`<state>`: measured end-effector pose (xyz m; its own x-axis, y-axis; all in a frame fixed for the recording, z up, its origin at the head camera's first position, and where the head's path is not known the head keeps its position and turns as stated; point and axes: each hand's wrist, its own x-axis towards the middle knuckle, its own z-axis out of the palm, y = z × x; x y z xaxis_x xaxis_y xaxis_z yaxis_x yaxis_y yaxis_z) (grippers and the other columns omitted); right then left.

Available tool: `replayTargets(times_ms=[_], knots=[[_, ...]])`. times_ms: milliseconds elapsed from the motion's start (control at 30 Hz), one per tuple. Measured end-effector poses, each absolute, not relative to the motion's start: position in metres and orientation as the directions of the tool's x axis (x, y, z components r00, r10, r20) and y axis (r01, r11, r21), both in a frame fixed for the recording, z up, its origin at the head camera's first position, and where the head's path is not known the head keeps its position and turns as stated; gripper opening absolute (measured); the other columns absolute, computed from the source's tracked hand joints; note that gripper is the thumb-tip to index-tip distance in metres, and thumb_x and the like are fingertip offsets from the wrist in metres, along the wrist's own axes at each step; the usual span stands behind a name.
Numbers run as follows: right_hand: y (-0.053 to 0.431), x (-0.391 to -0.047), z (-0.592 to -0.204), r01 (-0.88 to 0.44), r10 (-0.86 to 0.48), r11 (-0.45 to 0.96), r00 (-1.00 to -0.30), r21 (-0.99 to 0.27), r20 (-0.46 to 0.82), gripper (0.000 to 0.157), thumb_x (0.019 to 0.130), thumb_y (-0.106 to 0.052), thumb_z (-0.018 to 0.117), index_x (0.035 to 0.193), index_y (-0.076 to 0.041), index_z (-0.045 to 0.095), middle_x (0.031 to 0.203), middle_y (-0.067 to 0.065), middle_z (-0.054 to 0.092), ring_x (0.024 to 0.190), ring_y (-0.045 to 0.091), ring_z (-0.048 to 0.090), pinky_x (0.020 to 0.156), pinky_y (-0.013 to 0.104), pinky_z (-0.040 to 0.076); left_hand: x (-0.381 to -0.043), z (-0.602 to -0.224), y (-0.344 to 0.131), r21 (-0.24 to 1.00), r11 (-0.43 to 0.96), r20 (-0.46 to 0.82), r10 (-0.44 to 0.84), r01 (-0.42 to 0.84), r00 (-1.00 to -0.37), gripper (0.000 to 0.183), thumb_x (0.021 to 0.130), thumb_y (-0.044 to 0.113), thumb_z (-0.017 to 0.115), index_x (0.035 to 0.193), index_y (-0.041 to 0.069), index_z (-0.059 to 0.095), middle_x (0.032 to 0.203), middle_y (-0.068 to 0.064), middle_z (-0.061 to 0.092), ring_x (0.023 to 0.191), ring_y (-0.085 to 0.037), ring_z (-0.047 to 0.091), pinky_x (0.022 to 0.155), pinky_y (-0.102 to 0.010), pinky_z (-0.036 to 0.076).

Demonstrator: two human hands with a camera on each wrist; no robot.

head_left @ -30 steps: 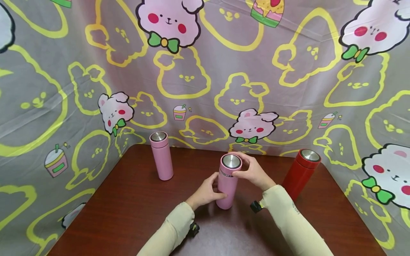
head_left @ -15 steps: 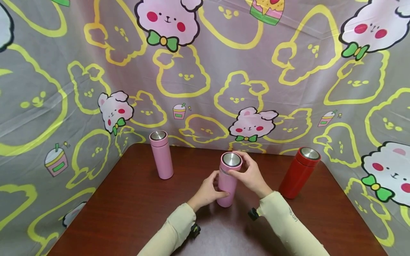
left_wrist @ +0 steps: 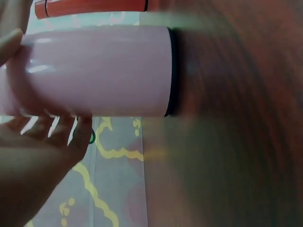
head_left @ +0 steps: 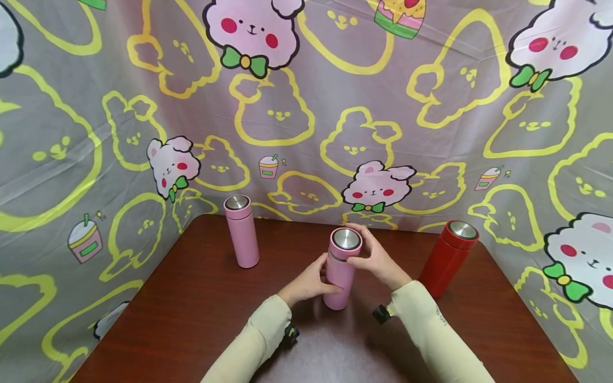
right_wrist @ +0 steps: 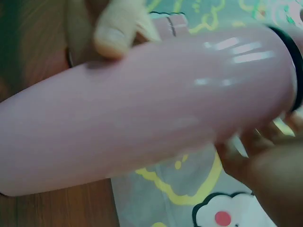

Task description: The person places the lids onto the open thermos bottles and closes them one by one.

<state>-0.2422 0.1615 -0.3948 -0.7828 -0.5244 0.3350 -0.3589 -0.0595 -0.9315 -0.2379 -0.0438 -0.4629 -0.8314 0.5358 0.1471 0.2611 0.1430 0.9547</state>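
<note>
A pink thermos bottle (head_left: 337, 299) with a silver-topped lid (head_left: 346, 239) stands near the middle of the wooden table. My left hand (head_left: 306, 283) grips its body from the left, the thumb across the front. Around the lid, from the right, curl the thumb and fingers of my right hand (head_left: 378, 260). A thin ring shows at the seam below the lid. The left wrist view has the bottle's pink body (left_wrist: 109, 71) lying across it, its dark base edge close to the tabletop. In the right wrist view, the left thumb (right_wrist: 113, 40) presses the body's side.
A second pink thermos bottle (head_left: 243, 239) stands at the back left of the table (head_left: 191, 330). To the right, beyond the right forearm, is a red thermos bottle (head_left: 449, 260). A patterned cloth (head_left: 306, 122) hangs around the table's back and sides.
Both hands stay on the pink bottle. The right hand's thumb and fingers shift slightly around the lid, and the right wrist swings in and back out. The ring below the lid looks narrower than before.
</note>
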Motion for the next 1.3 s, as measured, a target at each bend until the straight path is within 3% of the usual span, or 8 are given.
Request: replayTargets(times_ms=[133, 333, 633, 900, 1067, 1300], knots=[[0.170, -0.254, -0.394, -0.258, -0.667, -0.163, -0.683, -0.952, 0.299, 0.077, 0.083, -0.013, 0.065, 0.147, -0.003, 0.023, 0.138, 0.010, 0.041, 0.125, 0.022, 0.041, 0.099, 0.040, 0.039, -0.244, -0.462, -0.047, 0.968, 0.075, 0.143, 0.616, 0.239, -0.774, 0.083, 0.075, 0.002, 0.076, 0.143, 0.016, 0.030, 0.128, -0.004, 0.050, 0.113, -0.017, 0.052, 0.093, -0.032, 0.043], [0.173, -0.274, -0.392, -0.136, -0.799, -0.340, -0.481, -0.931, 0.362, 0.078, 0.085, -0.012, 0.061, 0.149, -0.001, 0.016, 0.150, 0.017, 0.028, 0.135, 0.028, 0.031, 0.107, 0.044, 0.028, -0.251, -0.463, -0.049, 0.983, 0.009, 0.129, 0.677, 0.183, -0.725, 0.088, 0.073, -0.004, 0.073, 0.146, 0.016, 0.027, 0.128, -0.008, 0.051, 0.111, -0.017, 0.053, 0.093, -0.033, 0.043], [0.167, -0.293, -0.385, -0.062, -0.875, -0.395, -0.279, -0.917, 0.395, 0.084, 0.086, -0.012, 0.065, 0.148, 0.002, 0.011, 0.149, 0.015, 0.032, 0.135, 0.037, 0.028, 0.106, 0.048, 0.029, -0.258, -0.461, -0.049, 0.989, 0.032, 0.078, 0.717, 0.144, -0.692, 0.080, 0.074, -0.006, 0.070, 0.142, 0.009, 0.031, 0.129, -0.009, 0.051, 0.112, -0.017, 0.053, 0.094, -0.032, 0.043], [0.164, -0.296, -0.382, -0.088, -0.886, -0.336, -0.307, -0.938, 0.347, 0.073, 0.083, -0.013, 0.070, 0.145, -0.006, 0.032, 0.143, 0.019, 0.039, 0.132, 0.034, 0.036, 0.104, 0.048, 0.033, -0.260, -0.460, -0.049, 0.988, 0.045, 0.071, 0.727, 0.151, -0.683, 0.081, 0.074, -0.004, 0.070, 0.143, 0.007, 0.029, 0.130, -0.010, 0.051, 0.112, -0.017, 0.053, 0.094, -0.032, 0.044], [0.164, -0.295, -0.384, -0.114, -0.869, -0.340, -0.342, -0.934, 0.358, 0.069, 0.083, -0.013, 0.070, 0.140, 0.001, 0.034, 0.139, 0.024, 0.042, 0.129, 0.038, 0.038, 0.104, 0.047, 0.034, -0.260, -0.460, -0.049, 0.987, 0.038, 0.079, 0.727, 0.154, -0.682, 0.080, 0.074, -0.005, 0.070, 0.142, 0.006, 0.029, 0.130, -0.010, 0.051, 0.113, -0.016, 0.053, 0.094, -0.031, 0.043], [0.166, -0.288, -0.387, -0.187, -0.819, -0.305, -0.450, -0.934, 0.357, 0.064, 0.081, -0.013, 0.071, 0.135, -0.002, 0.040, 0.133, 0.023, 0.048, 0.121, 0.032, 0.048, 0.099, 0.045, 0.040, -0.259, -0.462, -0.050, 0.988, 0.045, 0.073, 0.714, 0.150, -0.696, 0.079, 0.074, -0.005, 0.070, 0.142, 0.007, 0.031, 0.129, -0.007, 0.052, 0.112, -0.015, 0.053, 0.094, -0.031, 0.043]])
